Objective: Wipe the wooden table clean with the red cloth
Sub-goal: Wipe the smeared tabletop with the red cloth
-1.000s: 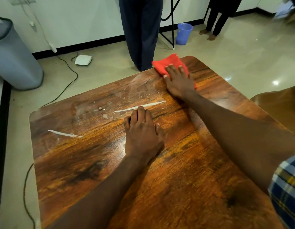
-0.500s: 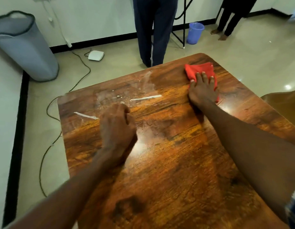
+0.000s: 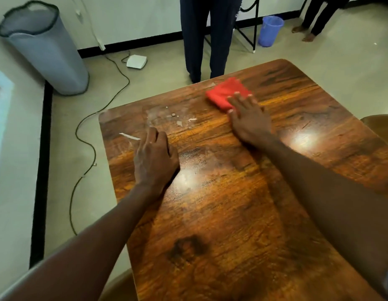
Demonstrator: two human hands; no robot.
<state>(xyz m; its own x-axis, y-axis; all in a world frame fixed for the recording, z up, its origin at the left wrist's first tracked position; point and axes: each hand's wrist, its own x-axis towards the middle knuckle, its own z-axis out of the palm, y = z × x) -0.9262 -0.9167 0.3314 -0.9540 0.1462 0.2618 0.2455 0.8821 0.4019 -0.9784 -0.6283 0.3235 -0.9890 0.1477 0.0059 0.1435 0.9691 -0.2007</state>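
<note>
1. Wooden table [image 3: 232, 213] stands on a pale tiled floor [image 3: 80, 192], its glossy top bearing two glare patches.
2. One red cloth [image 3: 226, 92], folded, lies near the far edge.
3. Right hand [image 3: 249, 122] presses flat on the cloth's near part, fingers straight.
4. Left hand [image 3: 155, 157] rests on the table with fingers curled; any hold cannot be told.
5. One white strip [image 3: 129, 136] and several crumbs [image 3: 178, 120] lie left of the cloth.

Showing: one table [image 3: 243, 213], one cloth [image 3: 225, 92], two hands, one white strip [image 3: 129, 136], one grey bin [image 3: 45, 46], one blue bucket [image 3: 270, 30], two people standing.
</note>
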